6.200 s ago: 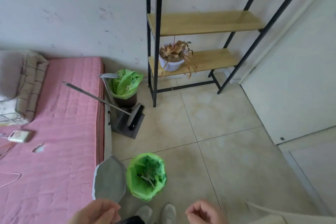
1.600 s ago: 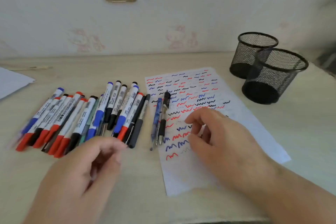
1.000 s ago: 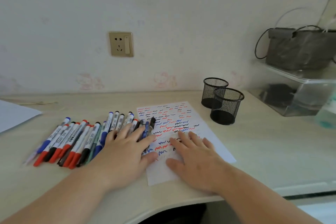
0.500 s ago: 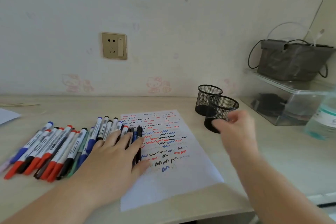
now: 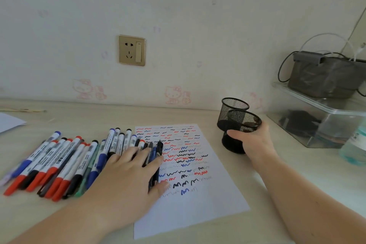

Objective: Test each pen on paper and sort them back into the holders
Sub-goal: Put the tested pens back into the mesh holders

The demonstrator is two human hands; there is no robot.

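Head view: right hand (image 5: 255,142) grips the nearer mesh holder (image 5: 240,130), probably light and stiff; left hand (image 5: 128,176) rests flat on the pens (image 5: 65,162).

Pale wood-grain desk (image 5: 178,117) against a whitish wall (image 5: 198,16) with faint pink cartoon-cat stickers (image 5: 174,95) low down. Gold-framed wall socket with switch (image 5: 132,50) mounted above the desk. Far right: clear plastic storage box (image 5: 320,123), dark contents inside, not identifiable. On its lid, a grey fabric bag (image 5: 324,73) with a black cord loop. Translucent bottle with a teal tint (image 5: 354,144) at right edge. White sheet corner (image 5: 10,122) at left edge.
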